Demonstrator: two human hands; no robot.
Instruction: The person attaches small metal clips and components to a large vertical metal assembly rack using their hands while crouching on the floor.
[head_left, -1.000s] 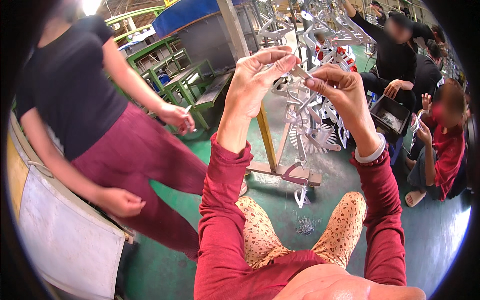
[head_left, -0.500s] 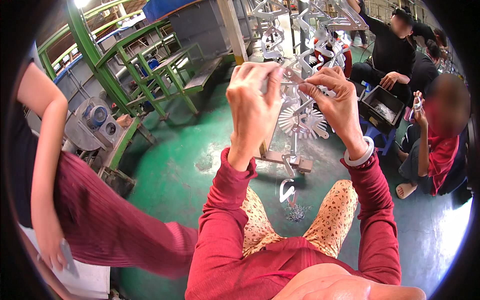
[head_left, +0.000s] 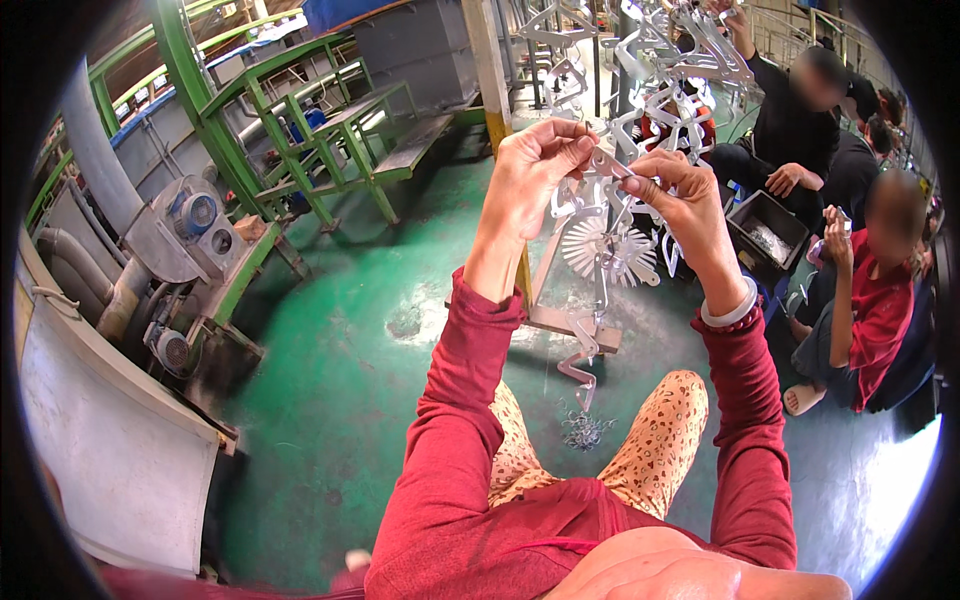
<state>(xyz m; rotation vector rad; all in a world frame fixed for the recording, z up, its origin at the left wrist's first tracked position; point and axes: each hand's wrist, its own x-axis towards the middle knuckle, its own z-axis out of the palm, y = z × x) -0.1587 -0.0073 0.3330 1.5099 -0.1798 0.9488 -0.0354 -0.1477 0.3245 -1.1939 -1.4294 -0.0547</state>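
Raised in front of me, both hands are at a small flat metal piece with a hole (head_left: 606, 162). My left hand (head_left: 532, 175) pinches its left end between thumb and fingers. On the other end, my right hand (head_left: 685, 200) closes in a pinch, with a white bangle at the wrist. Just behind hang chains of angled silver metal brackets (head_left: 690, 55), linked one below another. A fan of flat metal pieces (head_left: 590, 250) hangs under my hands, and a lower bracket strand (head_left: 578, 365) dangles toward the floor. My fingertips hide parts of the small piece.
A pile of thin metal hooks (head_left: 585, 430) lies on the green floor between my knees. At right, co-workers sit around a black bin (head_left: 740, 215) of small parts. A green step frame (head_left: 350, 150), a motor (head_left: 192, 215) and a pale panel (head_left: 120, 420) stand at left.
The person at left in maroon trousers has moved mostly out of view, uncovering the pale panel. My hands remain together, and the small metal piece now shows more clearly between them.
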